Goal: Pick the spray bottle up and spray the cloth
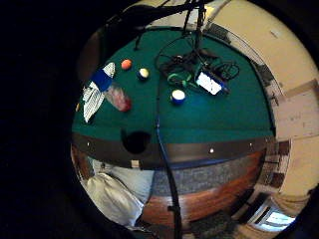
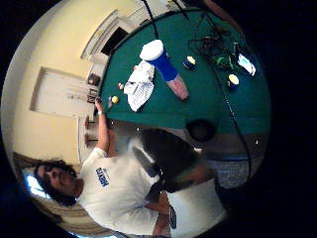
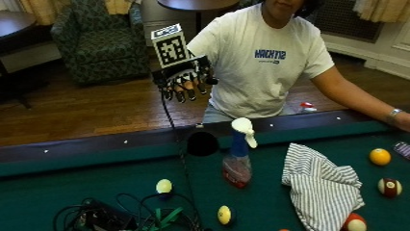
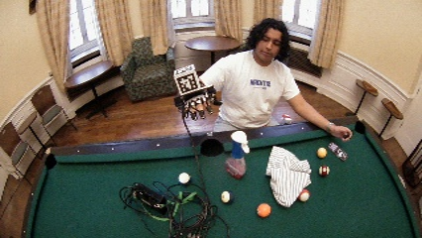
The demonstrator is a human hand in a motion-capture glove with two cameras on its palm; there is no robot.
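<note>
A spray bottle with a white trigger head, blue neck and pink liquid stands upright on the green felt, just inside the side pocket. Right of it lies a crumpled striped cloth, a small gap away. My gloved right hand hangs in the air above and behind the rail, up and to the left of the bottle, with fingers pointing down, relaxed and holding nothing. The wide outside view shows the same hand, bottle and cloth. Both palm views look down from afar on the bottle and cloth.
Billiard balls lie scattered: a yellow one and a striped one right of the cloth, two more left of the bottle. A tangle of cables lies front left. The person's bare hand rests on the far right rail.
</note>
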